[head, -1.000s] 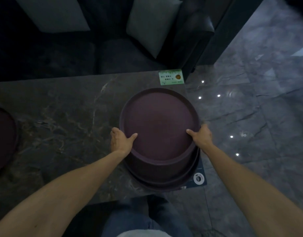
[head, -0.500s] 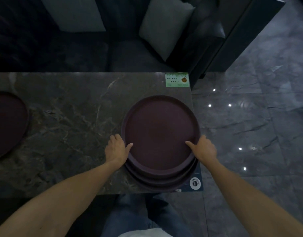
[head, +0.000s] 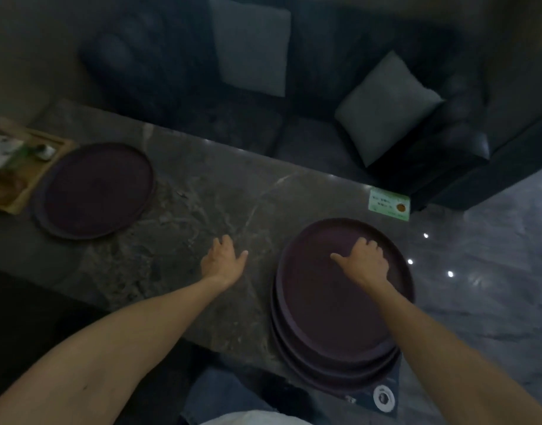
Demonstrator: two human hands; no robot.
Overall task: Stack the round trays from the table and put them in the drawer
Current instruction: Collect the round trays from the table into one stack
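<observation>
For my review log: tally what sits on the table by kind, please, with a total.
Round trays in the stack: 3 rims show, though more could be hidden beneath
Round tray lying alone: 1
Wooden tray with small items: 1
Green card: 1
Dark mat with a round logo, under the stack: 1
Total: 7

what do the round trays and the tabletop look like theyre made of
Stack of round trays: probably moulded plastic, dark maroon with a matte, non-slip-looking face; thin raised rims and no shine suggest this. The lone tray at the far left looks the same. Table: polished marble or a marble-look slab, dark grey-brown with pale veins and a faint sheen. The dim light leaves both uncertain.
</observation>
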